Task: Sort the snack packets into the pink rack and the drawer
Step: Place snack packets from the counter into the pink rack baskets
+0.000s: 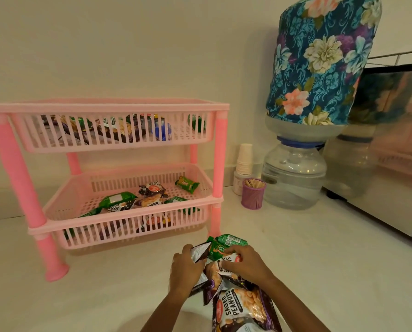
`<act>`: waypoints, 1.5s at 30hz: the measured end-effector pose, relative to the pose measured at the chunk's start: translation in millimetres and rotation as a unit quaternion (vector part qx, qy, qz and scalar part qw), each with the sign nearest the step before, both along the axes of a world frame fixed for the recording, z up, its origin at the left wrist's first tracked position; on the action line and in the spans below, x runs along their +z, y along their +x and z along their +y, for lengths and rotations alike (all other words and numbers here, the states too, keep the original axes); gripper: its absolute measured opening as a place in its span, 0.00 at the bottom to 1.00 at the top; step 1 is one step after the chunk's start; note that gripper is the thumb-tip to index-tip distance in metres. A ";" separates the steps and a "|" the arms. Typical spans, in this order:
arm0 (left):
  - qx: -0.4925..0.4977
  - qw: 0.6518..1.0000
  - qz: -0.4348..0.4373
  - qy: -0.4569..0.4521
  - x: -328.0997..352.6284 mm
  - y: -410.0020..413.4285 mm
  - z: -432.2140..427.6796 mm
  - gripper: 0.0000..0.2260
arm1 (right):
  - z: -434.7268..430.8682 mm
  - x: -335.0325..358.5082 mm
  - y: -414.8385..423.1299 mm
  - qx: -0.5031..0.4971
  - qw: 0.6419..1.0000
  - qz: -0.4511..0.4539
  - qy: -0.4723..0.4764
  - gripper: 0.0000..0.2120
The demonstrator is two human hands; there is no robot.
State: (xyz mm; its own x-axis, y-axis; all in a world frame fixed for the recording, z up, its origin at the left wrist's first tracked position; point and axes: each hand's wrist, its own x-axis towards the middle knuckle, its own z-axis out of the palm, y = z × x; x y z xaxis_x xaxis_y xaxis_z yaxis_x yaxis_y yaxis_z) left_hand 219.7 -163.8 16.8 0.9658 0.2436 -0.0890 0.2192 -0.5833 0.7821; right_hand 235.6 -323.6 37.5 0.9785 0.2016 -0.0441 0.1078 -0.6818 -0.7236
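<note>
At lower centre of the frame: heap of snack packets [226, 283] on the pale countertop [104, 295], just in front of the right front leg of the pink rack [104, 107]. At the heap's far side, green packets [231, 240]. Nearest the bottom edge, dark packet marked SALTED PEANUTS [241, 305], face up.

Left hand [184, 267]: on the heap's left side, fingers curled round the edge of a dark silver-lined packet [198, 254], gripping it.

Right hand [247, 262]: on the heap's right side, fingers bent, pinching a crumpled peanut packet [225, 267]. Both hands near each other over the heap.

Left and centre of the frame: the rack, two slatted tiers on pink legs, standing on the countertop against the wall.
- Upper tier: several packets [109, 128] behind the slats, kinds hard to tell, plus a blue item [162, 131].
- Lower tier: loose scatter of green and dark packets [150, 196], with one small green packet [187, 184] apart at the right rear.

Right of the rack:
- stack of white paper cups [244, 158]
- purple toothpick holder [253, 195] just in front of the cups
- clear water jar [293, 178] beside the holder, bearing an inverted bottle under a floral cover [320, 61]

Far right edge: shiny appliance [392, 144], reflecting the bottle.
</note>
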 end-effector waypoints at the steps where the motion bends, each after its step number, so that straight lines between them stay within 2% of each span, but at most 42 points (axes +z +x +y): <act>1: 0.002 1.000 -0.008 0.004 1.6 -0.6 1.7 0.21 | -0.7 -1.4 1.0 -0.009 1.000 0.003 0.017 0.17; 5: 0.003 0.998 -0.064 0.026 17.5 -1.7 6.1 0.21 | -2.2 -0.9 1.6 -0.026 0.998 0.029 0.050 0.13; 10: -0.018 0.980 -0.195 0.036 67.8 1.1 10.3 0.22 | 0.9 25.3 5.5 -0.001 0.999 0.014 0.042 0.08; 14: -0.049 0.947 -0.314 0.050 127.8 3.2 13.2 0.22 | 3.4 65.4 9.9 0.025 0.998 -0.045 0.042 0.08; 18: -0.063 0.910 -0.406 0.053 196.4 5.1 15.6 0.24 | 5.4 116.1 12.3 0.053 0.991 -0.079 0.098 0.08; 23: -0.041 0.867 -0.496 0.028 286.9 23.9 23.4 0.20 | 7.4 201.9 18.4 0.060 0.973 -0.182 0.125 0.10; 27: -0.001 0.855 -0.519 0.005 342.2 54.0 36.1 0.19 | 7.0 273.3 23.2 0.072 0.951 -0.247 0.174 0.09; 32: 0.044 0.871 -0.486 -0.045 373.2 96.1 58.2 0.19 | 11.4 335.4 43.8 0.071 0.916 -0.322 0.228 0.08; 37: 0.096 0.868 -0.480 -0.083 370.1 126.8 78.2 0.19 | 39.4 359.9 94.9 -0.009 0.884 -0.417 0.211 0.11; 40: 0.110 0.871 -0.473 -0.071 359.7 138.9 85.0 0.19 | 68.9 354.8 129.9 -0.041 0.892 -0.429 0.136 0.10; 43: 0.122 0.875 -0.463 -0.070 347.0 147.3 90.1 0.19 | 98.2 343.8 158.9 -0.042 0.922 -0.380 0.063 0.09; 45: 0.125 0.878 -0.455 -0.074 341.0 150.7 93.9 0.19 | 115.2 338.7 173.9 -0.062 0.933 -0.351 0.049 0.09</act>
State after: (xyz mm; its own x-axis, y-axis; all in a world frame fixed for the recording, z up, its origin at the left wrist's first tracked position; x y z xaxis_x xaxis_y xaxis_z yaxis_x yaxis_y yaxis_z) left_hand 370.4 -69.9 357.9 0.5712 0.5083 0.6445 -0.4302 -0.4833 0.7625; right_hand 409.6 -208.4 376.2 0.7752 0.0547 0.6293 0.5036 -0.6549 -0.5634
